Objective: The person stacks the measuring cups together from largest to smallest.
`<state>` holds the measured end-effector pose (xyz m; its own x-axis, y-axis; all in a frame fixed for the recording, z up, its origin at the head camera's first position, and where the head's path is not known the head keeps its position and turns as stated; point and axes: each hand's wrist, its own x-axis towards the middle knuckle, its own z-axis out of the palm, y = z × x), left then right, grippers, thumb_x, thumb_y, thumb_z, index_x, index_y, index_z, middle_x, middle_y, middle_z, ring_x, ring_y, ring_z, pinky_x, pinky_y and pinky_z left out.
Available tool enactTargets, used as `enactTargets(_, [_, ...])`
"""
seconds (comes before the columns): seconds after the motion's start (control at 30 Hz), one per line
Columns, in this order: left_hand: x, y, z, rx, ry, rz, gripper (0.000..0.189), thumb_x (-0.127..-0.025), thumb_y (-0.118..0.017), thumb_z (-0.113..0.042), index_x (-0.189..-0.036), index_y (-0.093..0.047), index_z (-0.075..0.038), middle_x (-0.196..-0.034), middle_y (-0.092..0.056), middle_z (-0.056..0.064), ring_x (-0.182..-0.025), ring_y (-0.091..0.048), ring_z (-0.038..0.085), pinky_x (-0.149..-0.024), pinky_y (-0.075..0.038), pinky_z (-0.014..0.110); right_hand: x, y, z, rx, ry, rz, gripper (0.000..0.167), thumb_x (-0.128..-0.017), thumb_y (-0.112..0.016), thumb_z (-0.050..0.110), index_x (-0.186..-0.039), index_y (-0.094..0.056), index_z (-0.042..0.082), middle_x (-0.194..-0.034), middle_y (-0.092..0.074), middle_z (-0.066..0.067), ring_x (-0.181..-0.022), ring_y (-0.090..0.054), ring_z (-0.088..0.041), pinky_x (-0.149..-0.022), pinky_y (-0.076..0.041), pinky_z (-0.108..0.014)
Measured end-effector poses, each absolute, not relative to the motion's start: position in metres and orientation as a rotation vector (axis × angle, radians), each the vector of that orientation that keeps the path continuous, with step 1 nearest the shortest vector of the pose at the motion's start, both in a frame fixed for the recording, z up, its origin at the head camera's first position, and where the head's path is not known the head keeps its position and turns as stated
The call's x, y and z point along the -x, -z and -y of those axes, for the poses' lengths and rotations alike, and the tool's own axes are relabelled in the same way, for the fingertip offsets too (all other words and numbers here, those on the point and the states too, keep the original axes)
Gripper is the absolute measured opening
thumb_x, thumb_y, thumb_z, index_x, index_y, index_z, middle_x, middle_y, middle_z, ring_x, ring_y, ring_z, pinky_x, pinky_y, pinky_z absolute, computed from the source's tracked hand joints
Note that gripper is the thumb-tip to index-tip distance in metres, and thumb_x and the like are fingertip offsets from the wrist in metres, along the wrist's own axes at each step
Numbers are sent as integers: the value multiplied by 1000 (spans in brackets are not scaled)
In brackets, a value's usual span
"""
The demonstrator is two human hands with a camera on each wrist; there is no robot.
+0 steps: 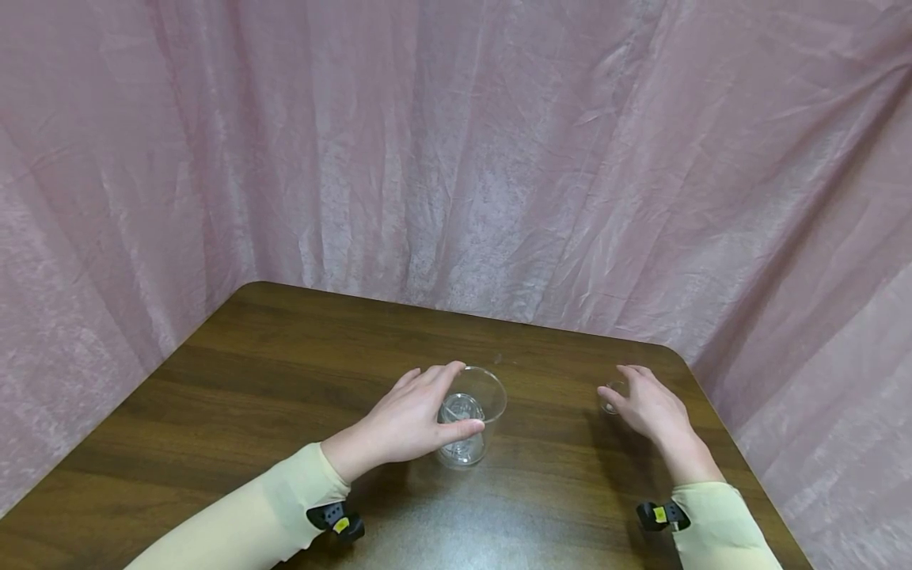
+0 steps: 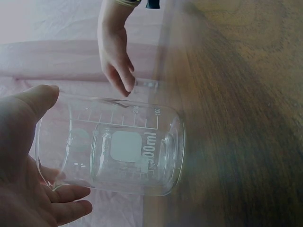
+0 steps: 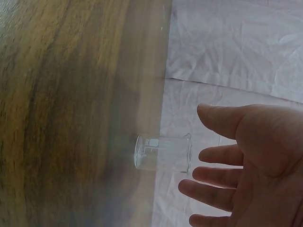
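Observation:
A large clear glass beaker (image 2: 137, 116) with white volume marks stands upright on the table, and a smaller glass vessel (image 1: 461, 408) appears nested inside it. Around the large beaker's rim, from the left, spreads my left hand (image 1: 409, 416), thumb at the near side and fingers at the far side. The fingers look extended; whether they press on the glass is hard to tell. Over at the right, my right hand (image 1: 650, 405) hovers beside a small glass beaker (image 3: 163, 153). Its fingers are spread, with a gap to that beaker in the right wrist view.
The brown wood-grain table (image 1: 271, 380) has rounded far corners. Pink velvety curtains (image 1: 456, 158) hang behind it and along both sides. A dark band with a yellow mark (image 1: 340, 522) is on the left wrist, and another (image 1: 661, 515) on the right.

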<state>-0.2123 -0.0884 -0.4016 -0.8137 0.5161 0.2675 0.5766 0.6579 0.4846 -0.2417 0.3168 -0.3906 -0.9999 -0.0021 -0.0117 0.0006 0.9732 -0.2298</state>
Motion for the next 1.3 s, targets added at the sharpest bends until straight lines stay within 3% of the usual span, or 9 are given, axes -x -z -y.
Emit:
enactTargets(0.57, [212, 402, 88, 902, 863, 2766, 91, -99, -74, -66, -162, -48, -6, -149, -64, 11, -141, -60, 26, -127, -30, 65, 243, 394, -324, -17, 348, -3079, 77, -110, -62, 50, -159, -48, -8, -158, -47, -40, -145, -46, -60, -110, -45, -73])
enactTargets(1.3, [212, 403, 88, 897, 854, 2764, 90, -98, -76, -64, -162, -48, -7, -147, -65, 10, -140, -60, 25, -127, -30, 66, 244, 396, -324, -80, 348, -3087, 68, -110, -63, 46, -154, -55, -5, -146, -65, -30, -135, -58, -58, -99, -52, -71])
